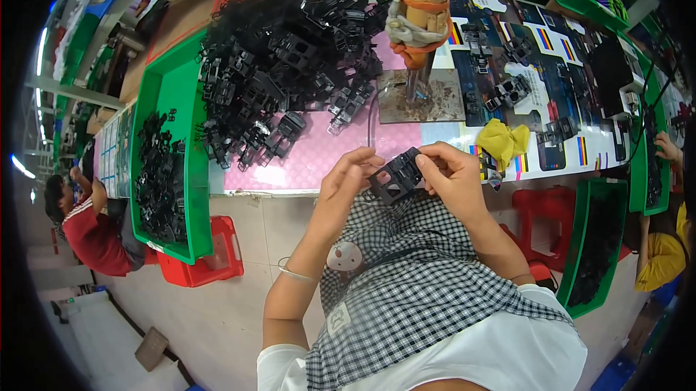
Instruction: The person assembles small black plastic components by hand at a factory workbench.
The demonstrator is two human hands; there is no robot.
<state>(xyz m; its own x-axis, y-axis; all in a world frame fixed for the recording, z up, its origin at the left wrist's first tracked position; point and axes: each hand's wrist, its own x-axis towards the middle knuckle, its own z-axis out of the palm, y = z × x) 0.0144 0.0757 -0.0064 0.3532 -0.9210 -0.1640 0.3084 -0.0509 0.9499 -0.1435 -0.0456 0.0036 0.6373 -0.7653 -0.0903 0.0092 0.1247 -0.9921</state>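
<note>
While working right of green crate [174, 86] and farther heap of black parts [283, 50], gripping with left hand [346, 177] left end of black plastic part [397, 175], above apron [413, 257] by table's near edge [290, 192], pinching right end with right hand [457, 177]. See yellow cloth [502, 143] beyond, at right.

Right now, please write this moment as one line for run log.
left hand: holding black plastic part | right hand: pinching same part | nearby: heap of black parts, green bin, crumpled yellow item
</note>
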